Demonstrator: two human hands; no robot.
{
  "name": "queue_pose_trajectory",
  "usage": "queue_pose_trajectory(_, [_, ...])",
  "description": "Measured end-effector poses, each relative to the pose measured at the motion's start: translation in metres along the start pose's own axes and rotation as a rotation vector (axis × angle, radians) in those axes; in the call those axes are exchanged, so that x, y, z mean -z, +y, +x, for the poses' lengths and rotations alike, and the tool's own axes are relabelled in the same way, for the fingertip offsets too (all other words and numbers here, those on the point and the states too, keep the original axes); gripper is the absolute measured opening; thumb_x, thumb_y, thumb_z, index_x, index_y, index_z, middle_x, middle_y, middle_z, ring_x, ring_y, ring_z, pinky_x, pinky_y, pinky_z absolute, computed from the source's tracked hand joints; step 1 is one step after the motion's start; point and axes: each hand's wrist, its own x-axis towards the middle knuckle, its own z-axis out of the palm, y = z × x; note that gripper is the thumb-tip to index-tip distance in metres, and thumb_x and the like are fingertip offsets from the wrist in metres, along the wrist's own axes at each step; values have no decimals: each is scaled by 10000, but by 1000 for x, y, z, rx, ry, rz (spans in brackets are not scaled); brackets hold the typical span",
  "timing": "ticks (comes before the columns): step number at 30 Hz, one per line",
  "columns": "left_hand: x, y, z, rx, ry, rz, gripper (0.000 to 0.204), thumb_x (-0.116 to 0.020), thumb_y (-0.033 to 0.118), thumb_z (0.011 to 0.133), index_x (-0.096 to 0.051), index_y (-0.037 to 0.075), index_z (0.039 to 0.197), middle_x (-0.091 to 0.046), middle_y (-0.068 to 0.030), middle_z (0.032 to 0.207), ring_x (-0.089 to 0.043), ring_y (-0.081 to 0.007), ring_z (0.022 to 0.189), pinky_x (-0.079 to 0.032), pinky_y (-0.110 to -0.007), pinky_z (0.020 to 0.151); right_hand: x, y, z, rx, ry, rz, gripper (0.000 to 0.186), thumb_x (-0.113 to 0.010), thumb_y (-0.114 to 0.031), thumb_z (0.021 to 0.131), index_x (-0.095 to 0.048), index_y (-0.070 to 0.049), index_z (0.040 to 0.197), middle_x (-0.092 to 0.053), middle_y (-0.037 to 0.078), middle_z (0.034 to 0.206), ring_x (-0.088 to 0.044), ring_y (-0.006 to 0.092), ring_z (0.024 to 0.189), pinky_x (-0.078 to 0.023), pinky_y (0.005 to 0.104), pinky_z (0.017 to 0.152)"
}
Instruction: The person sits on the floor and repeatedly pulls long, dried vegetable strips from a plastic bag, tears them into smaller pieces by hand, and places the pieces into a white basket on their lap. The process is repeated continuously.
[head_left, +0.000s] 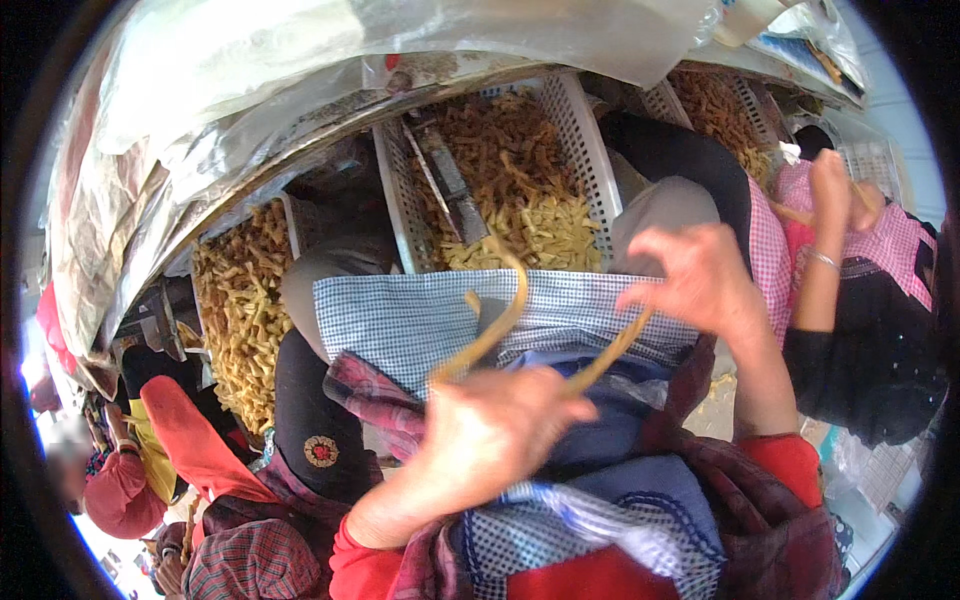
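Note:
My left hand (490,430), closed and slightly blurred, grips a long, thin yellow strip (610,355). One length curves up from this hand over the checked apron on my lap. Another length runs up to the right, where its end meets the fingers of my right hand (695,275). The right hand is curled and smeared by motion, with the strip at its lower fingers. Beyond my lap a white perforated basket (580,130) holds many small twisted yellow and brown pieces (530,225). A dark flat bar (450,185) lies across its left side.
Another container of similar pieces (240,320) stands to the left, and one more (720,115) at far right. Plastic sheeting (300,60) covers the surface ahead. A person's hand (828,185) works at the right; other people sit at the left.

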Motion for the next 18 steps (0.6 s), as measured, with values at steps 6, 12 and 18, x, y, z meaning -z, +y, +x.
queue_pose_trajectory(6, [-15, -32, 27, 68, -344, -623, 120, -576, 167, 933, -639, 73, 895, -648, -93, 765, -672, -242, 765, -533, -339, 680, -2, -52, -13, 588, -242, 994, 734, -637, -659, 699, -670, -62, 1124, -687, 60, 904, -639, 214, 668, -511, 306, 558])
queue_pose_trajectory(12, [-50, -16, 6, 656, 8, -1340, 286, -563, 225, 964, -559, 15, 1159, -651, -54, 932, -632, -138, 938, -521, -300, 827, -36, -53, 11, 504, 385, 265, 504, -709, -269, 745, -613, -27, 1177, -669, 41, 1001, -609, 202, 797, -510, 315, 669])
queue_pose_trajectory(18, [-31, -36, 12, -127, 343, -28, 473, -784, 303, 754, -605, -52, 1010, -609, -109, 664, -578, -258, 516, -475, -354, 493, -56, -52, 15, 277, 293, 318, 368, -717, -181, 750, -590, -10, 1051, -613, 106, 782, -619, 284, 686, -494, 393, 606])
